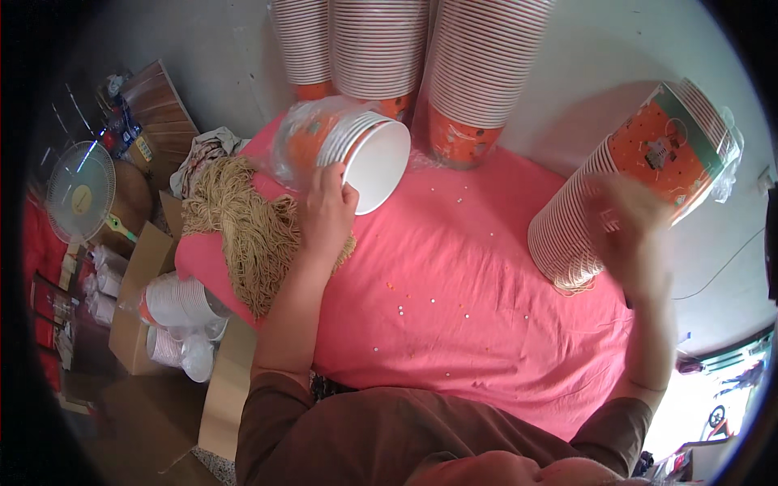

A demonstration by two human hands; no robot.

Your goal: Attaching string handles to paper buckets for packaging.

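My left hand (326, 206) is closed on the rim of a white-lined paper bucket (381, 166). That bucket is at the open end of a short nested stack, which lies on its side, partly inside a clear plastic sleeve (296, 146). My right hand (636, 231), smeared by motion, is in front of a long, leaning stack of nested buckets (559, 223) on the right. Its fingers do not show clearly, nor whether they touch the stack. An orange and green printed bucket (668, 150) tops that stack. Thin tan cords (574, 285) lie at its foot.
A bundle of tan cords (243, 227) hangs over the left edge of the pink-covered table (454, 267). Tall bucket stacks (486, 65) stand along the wall, wrapped in plastic. Tiny white and orange bits dot the cloth. Left of the table, an open cardboard box (134, 332) holds more buckets.
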